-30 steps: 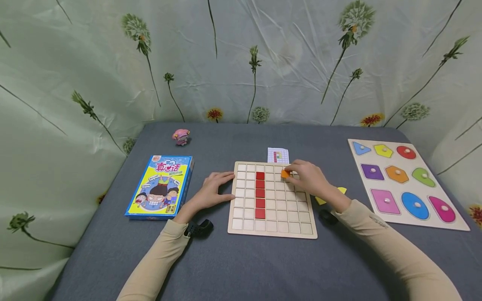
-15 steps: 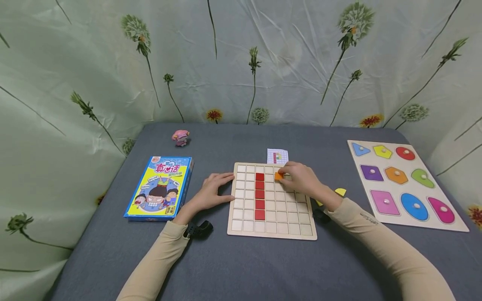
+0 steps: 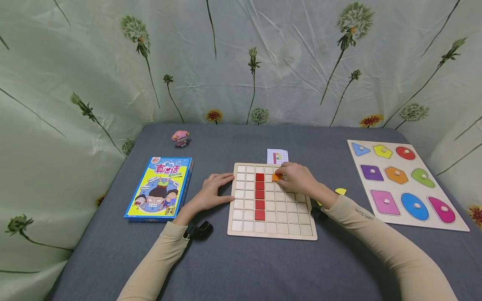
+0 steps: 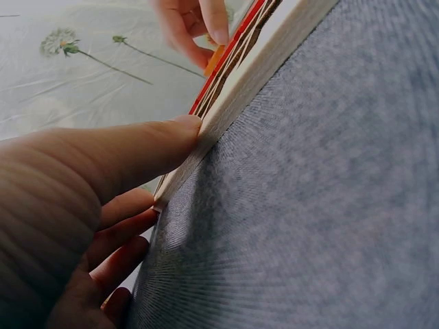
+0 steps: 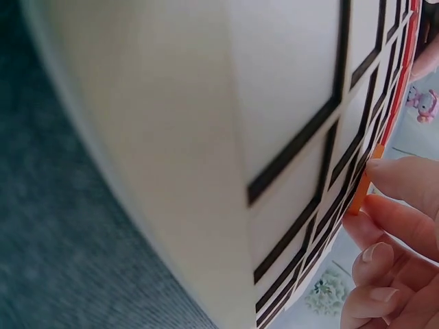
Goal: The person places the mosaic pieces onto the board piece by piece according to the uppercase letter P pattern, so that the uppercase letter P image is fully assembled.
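Observation:
A light wooden grid board lies on the table in front of me, with a column of several red square tiles set in it. My right hand pinches an orange tile between thumb and fingertips, low over the upper cells just right of the top red tile. In the right wrist view the orange tile is close against the grid surface. My left hand rests at the board's left edge, thumb and fingers spread; in the left wrist view the thumb presses the board's side.
A small pattern card sits behind the board. Yellow pieces lie partly under my right forearm. At left are a blue-yellow box and a pink figurine. A knobbed shape puzzle lies at right.
My right hand has moved left with the orange tile, from farther right along the upper cells to beside the top red tile. The left hand has stayed at the board's edge.

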`<act>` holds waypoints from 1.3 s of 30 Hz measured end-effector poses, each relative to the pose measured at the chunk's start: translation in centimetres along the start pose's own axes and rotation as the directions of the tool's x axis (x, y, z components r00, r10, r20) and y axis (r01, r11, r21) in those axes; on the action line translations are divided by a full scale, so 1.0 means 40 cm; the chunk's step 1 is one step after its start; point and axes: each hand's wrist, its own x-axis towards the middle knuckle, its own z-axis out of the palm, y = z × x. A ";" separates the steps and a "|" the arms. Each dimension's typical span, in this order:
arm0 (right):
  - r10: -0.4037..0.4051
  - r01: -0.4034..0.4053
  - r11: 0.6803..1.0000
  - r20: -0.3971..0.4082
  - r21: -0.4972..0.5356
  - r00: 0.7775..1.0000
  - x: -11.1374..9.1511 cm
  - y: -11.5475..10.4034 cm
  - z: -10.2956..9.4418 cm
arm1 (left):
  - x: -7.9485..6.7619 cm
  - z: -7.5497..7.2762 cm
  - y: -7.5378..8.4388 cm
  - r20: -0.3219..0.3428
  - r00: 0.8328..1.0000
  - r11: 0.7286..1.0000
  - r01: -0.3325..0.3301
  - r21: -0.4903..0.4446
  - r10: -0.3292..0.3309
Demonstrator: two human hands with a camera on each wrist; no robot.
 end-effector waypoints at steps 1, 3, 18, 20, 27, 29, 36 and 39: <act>-0.003 0.003 1.000 0.006 -0.005 1.000 0.002 0.000 0.001 | 0.000 0.000 0.000 0.000 1.000 1.000 0.000 0.001 0.000; -0.011 0.011 1.000 0.014 -0.014 1.000 0.006 0.000 0.003 | 0.000 0.000 0.001 -0.001 1.000 1.000 0.000 0.003 0.000; -0.086 0.086 0.996 -0.011 -0.008 0.996 0.020 0.001 0.004 | 0.002 0.001 0.002 0.004 1.000 1.000 0.010 -0.007 -0.010; -0.088 0.088 0.996 -0.003 -0.004 0.996 0.022 0.000 0.004 | 0.001 0.001 0.001 0.003 1.000 1.000 0.010 -0.009 -0.010; -0.112 0.111 0.994 0.027 0.014 0.993 0.029 -0.006 0.003 | -0.002 0.001 0.001 -0.003 1.000 1.000 0.000 -0.001 0.000; -0.116 0.115 0.993 0.033 0.024 0.993 0.030 -0.008 0.003 | -0.003 0.002 0.000 -0.003 1.000 1.000 -0.002 0.000 0.002; -0.104 0.103 0.995 0.058 0.017 0.993 0.036 -0.009 0.006 | 0.000 0.004 -0.004 -0.003 1.000 1.000 0.005 0.006 -0.005; -0.104 0.103 0.995 0.060 0.013 0.993 0.038 -0.008 0.005 | 0.002 0.003 -0.005 -0.002 1.000 1.000 0.010 0.002 -0.010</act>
